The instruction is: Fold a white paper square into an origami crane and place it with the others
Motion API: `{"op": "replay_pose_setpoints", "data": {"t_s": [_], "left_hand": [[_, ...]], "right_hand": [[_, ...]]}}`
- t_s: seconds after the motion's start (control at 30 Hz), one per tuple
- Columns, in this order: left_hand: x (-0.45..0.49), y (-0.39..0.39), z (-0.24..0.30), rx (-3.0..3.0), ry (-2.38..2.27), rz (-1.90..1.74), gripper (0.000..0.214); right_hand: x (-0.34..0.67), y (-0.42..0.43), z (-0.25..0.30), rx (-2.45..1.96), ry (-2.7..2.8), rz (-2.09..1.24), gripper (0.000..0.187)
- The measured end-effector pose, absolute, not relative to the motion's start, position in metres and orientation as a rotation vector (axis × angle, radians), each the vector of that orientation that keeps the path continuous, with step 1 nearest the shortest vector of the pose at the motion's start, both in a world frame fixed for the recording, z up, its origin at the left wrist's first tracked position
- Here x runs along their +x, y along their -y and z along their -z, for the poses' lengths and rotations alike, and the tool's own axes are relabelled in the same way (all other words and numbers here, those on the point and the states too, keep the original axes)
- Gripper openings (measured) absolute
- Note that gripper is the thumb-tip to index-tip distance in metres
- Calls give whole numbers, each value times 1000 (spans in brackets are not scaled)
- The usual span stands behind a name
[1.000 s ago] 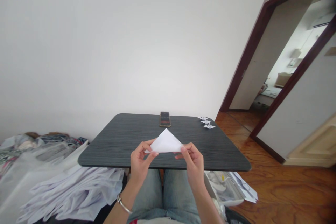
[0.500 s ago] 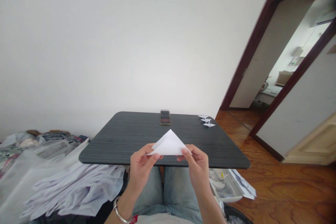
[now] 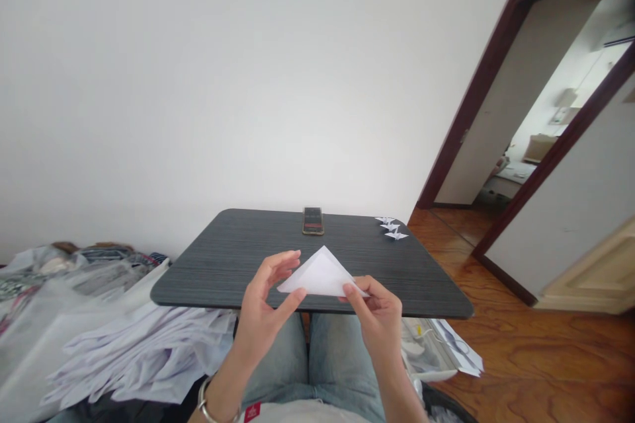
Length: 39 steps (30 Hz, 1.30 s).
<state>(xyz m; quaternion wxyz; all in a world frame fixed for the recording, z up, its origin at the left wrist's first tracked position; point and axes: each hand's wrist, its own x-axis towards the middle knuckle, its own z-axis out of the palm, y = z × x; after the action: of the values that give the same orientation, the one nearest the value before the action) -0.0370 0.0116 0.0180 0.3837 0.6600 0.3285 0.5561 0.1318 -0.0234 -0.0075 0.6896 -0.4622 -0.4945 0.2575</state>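
A white sheet of paper folded into a triangle (image 3: 323, 274) is held above the near part of the dark table (image 3: 238, 244), its point facing away from me. My right hand (image 3: 374, 304) pinches its right corner between thumb and fingers. At the left corner, my left hand (image 3: 270, 297) is spread, with its thumb near the bottom edge and its fingers raised beside the left slope. Whether that thumb touches the paper I cannot tell for sure.
A phone (image 3: 313, 221) lies near the table's far edge. Several folded paper cranes (image 3: 395, 232) sit at the far right corner. Piled white cloth (image 3: 143, 357) is at the left. A box of odds and ends (image 3: 426, 350) stands right of my legs, below the table.
My left hand has let go of the left corner, its fingers opening and lifting away. The right hand keeps its pinch, and the triangle has barely moved.
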Motion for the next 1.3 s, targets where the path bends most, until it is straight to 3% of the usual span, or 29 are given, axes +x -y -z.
{"op": "replay_pose_setpoints", "data": {"t_s": [0.2,0.8,1.3], "left_hand": [[-41,-17,-32,1813,-929,-1242,11],[-29,-11,-29,1484,-899,-1307,28],[-28,-9,-30,1496,-924,-1327,20]], "right_hand": [[131,25,11,-1051,1257,-605,26],[123,27,11,-1020,1100,-722,28],[119,28,6,-1012,1065,-697,28]]}}
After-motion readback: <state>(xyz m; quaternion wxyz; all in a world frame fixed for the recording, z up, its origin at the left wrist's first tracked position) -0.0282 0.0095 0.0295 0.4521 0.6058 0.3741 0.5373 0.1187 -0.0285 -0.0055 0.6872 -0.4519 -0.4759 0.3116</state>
